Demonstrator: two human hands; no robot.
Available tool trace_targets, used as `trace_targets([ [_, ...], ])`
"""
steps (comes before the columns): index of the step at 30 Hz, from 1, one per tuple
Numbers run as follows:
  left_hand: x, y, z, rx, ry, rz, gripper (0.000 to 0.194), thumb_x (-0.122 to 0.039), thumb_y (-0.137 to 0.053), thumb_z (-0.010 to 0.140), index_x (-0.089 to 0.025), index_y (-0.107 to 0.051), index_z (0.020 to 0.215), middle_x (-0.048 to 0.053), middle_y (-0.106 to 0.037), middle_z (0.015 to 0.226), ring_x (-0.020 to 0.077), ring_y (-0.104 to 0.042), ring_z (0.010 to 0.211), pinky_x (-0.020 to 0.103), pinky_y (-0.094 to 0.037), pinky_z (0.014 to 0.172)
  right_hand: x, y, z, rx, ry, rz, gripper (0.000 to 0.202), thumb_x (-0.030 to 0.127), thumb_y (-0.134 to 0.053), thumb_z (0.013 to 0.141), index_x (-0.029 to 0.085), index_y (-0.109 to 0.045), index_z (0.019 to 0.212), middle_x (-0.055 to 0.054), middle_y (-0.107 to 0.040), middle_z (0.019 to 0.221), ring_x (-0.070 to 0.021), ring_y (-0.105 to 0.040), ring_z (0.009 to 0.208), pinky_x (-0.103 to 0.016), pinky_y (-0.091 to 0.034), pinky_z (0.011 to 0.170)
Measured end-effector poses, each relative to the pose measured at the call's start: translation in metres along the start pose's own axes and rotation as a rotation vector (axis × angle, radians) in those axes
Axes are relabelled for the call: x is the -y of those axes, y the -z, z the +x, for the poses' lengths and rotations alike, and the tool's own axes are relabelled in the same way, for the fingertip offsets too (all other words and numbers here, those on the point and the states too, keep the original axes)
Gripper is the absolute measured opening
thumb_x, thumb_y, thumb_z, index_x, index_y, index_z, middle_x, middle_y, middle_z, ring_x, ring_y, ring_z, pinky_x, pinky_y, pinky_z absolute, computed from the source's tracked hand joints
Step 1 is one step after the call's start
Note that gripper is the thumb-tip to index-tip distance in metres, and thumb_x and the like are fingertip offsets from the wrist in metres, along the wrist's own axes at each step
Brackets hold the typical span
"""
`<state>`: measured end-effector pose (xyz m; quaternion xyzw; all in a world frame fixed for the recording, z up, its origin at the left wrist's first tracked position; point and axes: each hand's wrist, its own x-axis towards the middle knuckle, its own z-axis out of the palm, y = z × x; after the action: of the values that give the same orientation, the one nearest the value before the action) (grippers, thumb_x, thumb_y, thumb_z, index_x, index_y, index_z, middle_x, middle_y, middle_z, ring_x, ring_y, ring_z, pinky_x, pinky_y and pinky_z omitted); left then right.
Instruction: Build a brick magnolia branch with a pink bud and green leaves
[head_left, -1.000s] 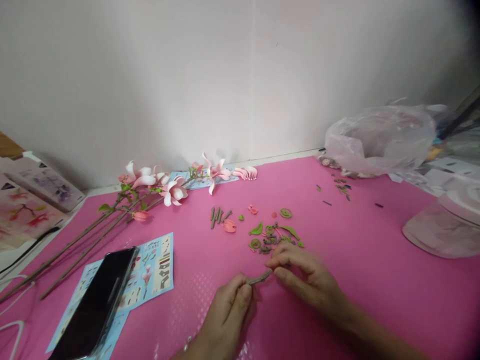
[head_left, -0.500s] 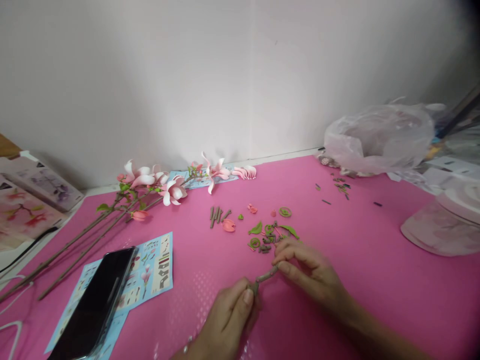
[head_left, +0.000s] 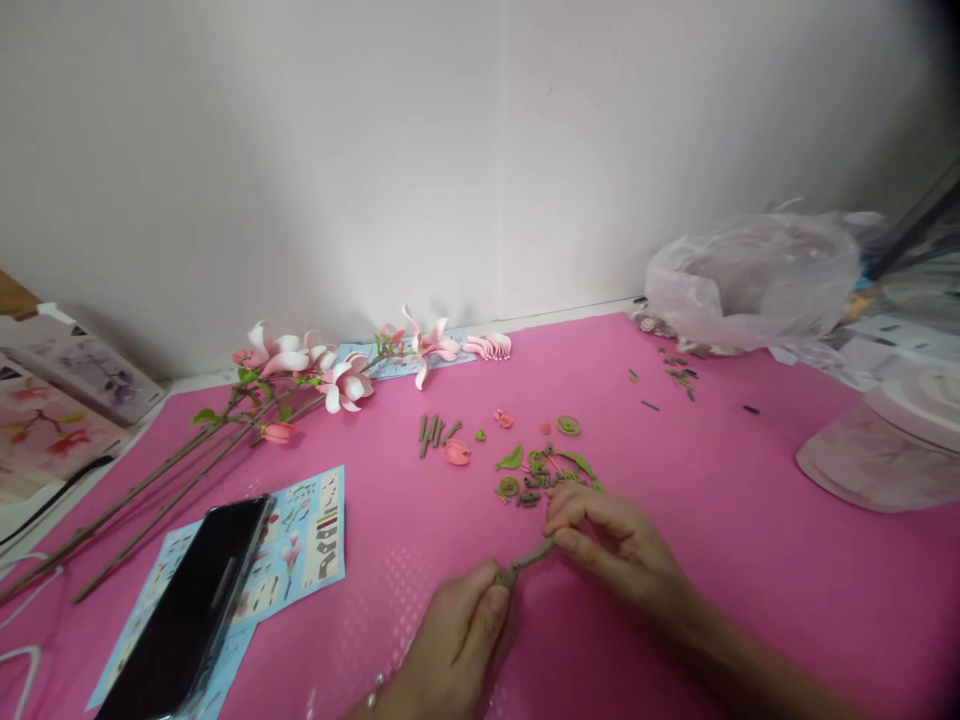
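Note:
A short grey-brown plastic twig piece [head_left: 533,554] spans the gap between my hands, just above the pink mat. My left hand [head_left: 466,628] is closed on a second twig piece [head_left: 507,577], whose end meets the first one; whether they are locked together I cannot tell. The far end of the first piece is pinched between the thumb and fingers of my right hand [head_left: 611,540]. Beyond the right fingertips lies a loose pile of green and brown parts [head_left: 536,480], with a green leaf [head_left: 511,457] at its left side.
Brown sticks [head_left: 431,432] and a pink bud [head_left: 457,452] lie behind the hands. Assembled magnolia branches [head_left: 187,450] stretch along the left. A phone [head_left: 191,600] rests on an instruction sheet [head_left: 328,530]. At right are a plastic bag [head_left: 690,290] and a pink tub [head_left: 870,455].
The twig piece has dipped slightly, and its near end sits closer against the piece in my left hand. Both hands stay almost in place.

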<state>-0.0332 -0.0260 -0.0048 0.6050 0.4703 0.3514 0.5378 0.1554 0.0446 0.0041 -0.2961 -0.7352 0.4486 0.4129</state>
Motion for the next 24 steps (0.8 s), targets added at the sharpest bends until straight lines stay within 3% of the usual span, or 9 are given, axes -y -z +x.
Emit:
trace_targets([
  [6, 0.0013, 0.0003, -0.0016, -0.001, 0.008, 0.073, 0.038, -0.049, -0.029, 0.092, -0.022, -0.034, 0.066, -0.005, -0.033, 0.058, 0.0128, -0.031, 0.054, 0.028, -0.025, 0.053, -0.0036, 0.0013, -0.0011, 0.015, 0.036, 0.017, 0.016, 0.025, -0.054, 0.088, 0.019, -0.059, 0.073, 0.0, -0.055, 0.07, -0.0152, -0.052, 0.069, -0.03, -0.041, 0.069],
  [15, 0.0021, -0.0026, -0.0012, -0.024, -0.028, -0.039, 0.037, -0.044, -0.029, 0.094, -0.021, -0.041, 0.069, -0.003, -0.04, 0.061, 0.0126, -0.035, 0.056, 0.027, -0.029, 0.056, -0.0036, -0.0063, -0.0039, -0.052, -0.014, -0.019, 0.02, 0.032, -0.05, 0.089, 0.02, -0.055, 0.075, 0.0, -0.053, 0.07, -0.017, -0.052, 0.072, -0.033, -0.041, 0.072],
  [24, 0.0045, -0.0022, -0.0014, -0.039, -0.021, -0.041, 0.037, -0.044, -0.032, 0.094, -0.019, -0.046, 0.07, -0.004, -0.039, 0.06, 0.012, -0.036, 0.055, 0.027, -0.028, 0.054, -0.0002, -0.0037, -0.0002, -0.054, -0.017, 0.006, 0.011, 0.028, -0.056, 0.085, 0.021, -0.059, 0.077, 0.0, -0.056, 0.072, -0.0168, -0.053, 0.072, -0.029, -0.042, 0.067],
])
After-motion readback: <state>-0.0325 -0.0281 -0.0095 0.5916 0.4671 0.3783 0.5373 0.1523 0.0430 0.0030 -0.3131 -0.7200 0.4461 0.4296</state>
